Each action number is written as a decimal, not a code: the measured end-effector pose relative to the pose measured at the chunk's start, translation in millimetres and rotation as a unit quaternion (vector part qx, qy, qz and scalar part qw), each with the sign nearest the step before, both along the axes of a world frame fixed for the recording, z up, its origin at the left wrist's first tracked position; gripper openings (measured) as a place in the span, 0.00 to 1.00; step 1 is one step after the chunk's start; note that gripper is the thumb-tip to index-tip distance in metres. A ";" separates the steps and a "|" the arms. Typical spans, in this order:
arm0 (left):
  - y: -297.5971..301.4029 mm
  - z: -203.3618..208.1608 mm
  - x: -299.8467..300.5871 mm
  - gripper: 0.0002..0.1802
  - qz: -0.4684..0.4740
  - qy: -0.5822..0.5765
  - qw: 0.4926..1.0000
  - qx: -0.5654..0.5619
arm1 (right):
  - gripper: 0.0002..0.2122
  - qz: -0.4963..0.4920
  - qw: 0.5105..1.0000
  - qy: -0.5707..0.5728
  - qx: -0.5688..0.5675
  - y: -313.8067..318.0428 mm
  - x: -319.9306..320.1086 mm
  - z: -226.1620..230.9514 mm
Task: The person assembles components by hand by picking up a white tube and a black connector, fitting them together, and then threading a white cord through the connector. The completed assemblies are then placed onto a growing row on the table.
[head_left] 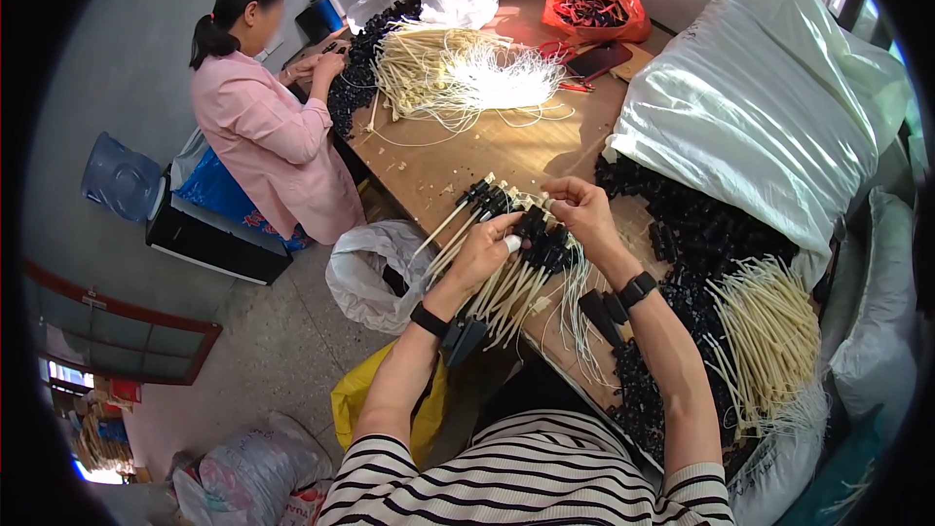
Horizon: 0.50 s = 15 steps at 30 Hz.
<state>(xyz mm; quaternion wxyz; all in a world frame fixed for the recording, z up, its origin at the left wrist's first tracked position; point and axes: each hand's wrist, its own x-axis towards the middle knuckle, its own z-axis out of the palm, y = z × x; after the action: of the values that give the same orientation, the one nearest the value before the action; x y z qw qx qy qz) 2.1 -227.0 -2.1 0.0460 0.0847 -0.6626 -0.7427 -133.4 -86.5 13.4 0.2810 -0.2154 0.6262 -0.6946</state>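
Over the table's near edge my left hand (484,251) is closed, thumb and finger on a black plastic fitting (531,224); a white wrap shows on one of its digits. My right hand (581,212) pinches at a small cream connector (545,203) just above that fitting. Beneath both hands lies a bundle of cream sleeved wires (506,302) with black fittings near their upper ends. More such pieces (477,193) lie just left of my left hand. Thin white wires (581,307) hang below my right hand. Both wrists wear black straps.
Black parts (706,219) and cream wires (769,341) are heaped at right, beside a big white sack (760,107). Across the wooden table (429,161) lie another wire bundle (419,68), a phone (598,60) and a red bag (596,8). A person in pink (263,127) works at far left.
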 end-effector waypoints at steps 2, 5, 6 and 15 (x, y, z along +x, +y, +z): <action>-1.9 -8.6 -4.9 0.26 0.062 -0.036 0.995 -0.065 | 0.12 -0.042 0.998 0.053 -0.017 3.7 3.9 -3.4; -3.4 -11.4 -6.7 0.24 0.071 -0.052 0.994 -0.067 | 0.14 -0.016 0.957 0.289 0.032 15.5 10.7 6.4; -2.2 -9.1 -7.3 0.24 0.061 -0.058 0.994 -0.063 | 0.14 -0.018 0.957 0.289 0.032 14.7 11.7 6.1; -20.7 -18.9 -3.5 0.24 0.110 -0.025 0.970 -0.217 | 0.07 -0.080 0.951 0.258 0.150 32.7 -15.8 -7.9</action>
<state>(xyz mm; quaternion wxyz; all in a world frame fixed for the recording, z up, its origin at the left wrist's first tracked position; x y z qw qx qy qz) -1.4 -247.6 -21.0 0.1276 0.1634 -0.7956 -0.5692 -149.2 -53.8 5.5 0.0826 -0.2917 0.7898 -0.5332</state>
